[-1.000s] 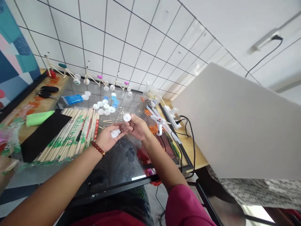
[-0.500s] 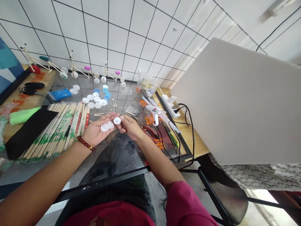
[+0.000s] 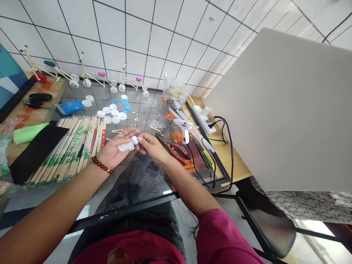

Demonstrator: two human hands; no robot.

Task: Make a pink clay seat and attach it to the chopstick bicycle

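Observation:
My left hand (image 3: 114, 148) is palm up, with a red bead bracelet at the wrist, and holds several white bottle caps (image 3: 125, 147) in a row on its palm and fingers. Between thumb and fingers, my right hand (image 3: 150, 145) pinches one white cap (image 3: 134, 140), which is tilted and close against the others. Beyond the hands, loose white caps (image 3: 114, 113) and blue caps (image 3: 127, 106) lie on the glass tabletop. Small stick models with cap wheels (image 3: 103, 79) stand along the wall.
Packed chopsticks (image 3: 74, 146), a black cloth (image 3: 35, 156) and a blue packet (image 3: 70, 107) lie left. On the right are a white glue gun (image 3: 184, 128), red-handled pliers (image 3: 178, 153), a power strip (image 3: 203, 119) with black cables and a clear bag (image 3: 174, 93). A large pale panel (image 3: 288, 117) stands beyond.
The cap in my right fingers has tilted and moved slightly left, closer to the caps in my left palm. The camera view has shifted slightly.

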